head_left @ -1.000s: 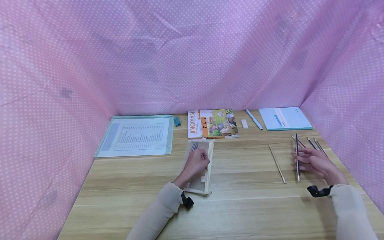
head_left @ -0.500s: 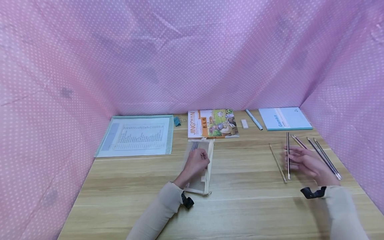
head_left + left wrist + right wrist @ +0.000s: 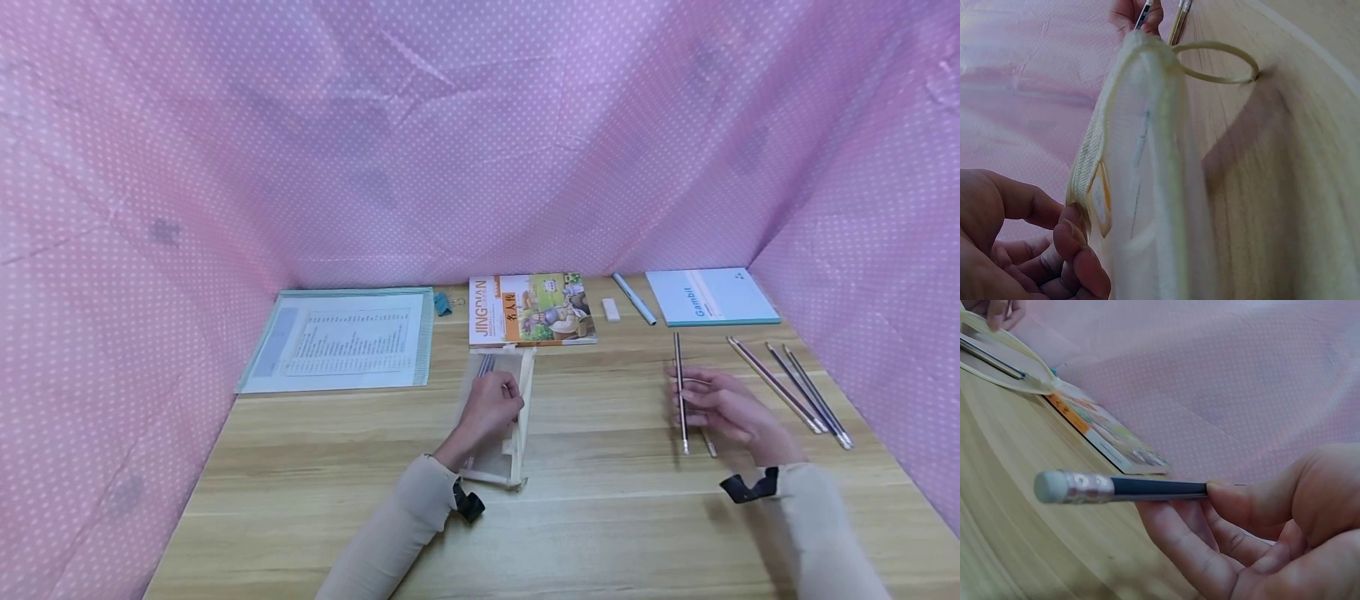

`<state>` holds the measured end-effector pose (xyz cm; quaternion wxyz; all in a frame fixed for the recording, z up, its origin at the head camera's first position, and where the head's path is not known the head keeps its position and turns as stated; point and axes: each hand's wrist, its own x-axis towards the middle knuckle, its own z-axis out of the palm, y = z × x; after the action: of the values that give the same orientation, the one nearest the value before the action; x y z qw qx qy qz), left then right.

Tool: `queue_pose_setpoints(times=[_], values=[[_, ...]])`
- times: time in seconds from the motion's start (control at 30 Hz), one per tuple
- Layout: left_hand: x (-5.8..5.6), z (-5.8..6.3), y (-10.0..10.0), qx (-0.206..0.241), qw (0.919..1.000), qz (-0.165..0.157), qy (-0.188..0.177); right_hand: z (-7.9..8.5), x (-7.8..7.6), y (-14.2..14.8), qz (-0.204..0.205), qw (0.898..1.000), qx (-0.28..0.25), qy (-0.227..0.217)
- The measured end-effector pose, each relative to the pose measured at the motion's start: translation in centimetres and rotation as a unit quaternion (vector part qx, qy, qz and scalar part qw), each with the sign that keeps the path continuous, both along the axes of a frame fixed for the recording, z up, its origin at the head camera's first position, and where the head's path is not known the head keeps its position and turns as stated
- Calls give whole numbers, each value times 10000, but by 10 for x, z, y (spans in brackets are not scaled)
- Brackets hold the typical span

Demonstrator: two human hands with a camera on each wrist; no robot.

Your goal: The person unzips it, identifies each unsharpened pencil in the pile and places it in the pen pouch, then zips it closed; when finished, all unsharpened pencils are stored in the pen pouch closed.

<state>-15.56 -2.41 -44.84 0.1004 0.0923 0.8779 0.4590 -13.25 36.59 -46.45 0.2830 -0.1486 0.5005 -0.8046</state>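
My left hand (image 3: 491, 408) pinches the upper edge of a pale mesh zip pouch (image 3: 491, 471) between thumb and fingers. In the right wrist view the pouch's mouth gapes, and dark pencils (image 3: 994, 357) lie inside. My right hand (image 3: 727, 412) holds a dark pencil (image 3: 1154, 487) between thumb and fingers, its white eraser end pointing toward the near side of the table. That hand hovers over a light wooden pencil (image 3: 708, 443), which it mostly hides. Several more pencils (image 3: 813, 396) lie slanted on the table to the right of this hand.
Along the back lie a document folder (image 3: 345, 342), a teal binder clip (image 3: 442, 303), an illustrated book (image 3: 532, 310) touching the pouch's far end, an eraser (image 3: 611, 310), a light-blue pen (image 3: 634, 298) and a blue notebook (image 3: 712, 297). Pink dotted cloth (image 3: 480, 150) encloses the table (image 3: 600, 517).
My right hand has moved left with the dark pencil, away from the pencils at the right and over the light wooden one. The left hand and the pouch have stayed put.
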Motion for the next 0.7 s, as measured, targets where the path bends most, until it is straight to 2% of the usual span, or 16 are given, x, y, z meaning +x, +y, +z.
queue_pose_setpoints(times=[0.37, 0.7], values=[[0, 0, 0, -62, 10000, 18, -54, -1, -1, -41, -47, 9982, 588, -125], [1, 2, 0, -21, 10000, -4, -57, 0, -6, -76, 142, 9943, 1000, -347]])
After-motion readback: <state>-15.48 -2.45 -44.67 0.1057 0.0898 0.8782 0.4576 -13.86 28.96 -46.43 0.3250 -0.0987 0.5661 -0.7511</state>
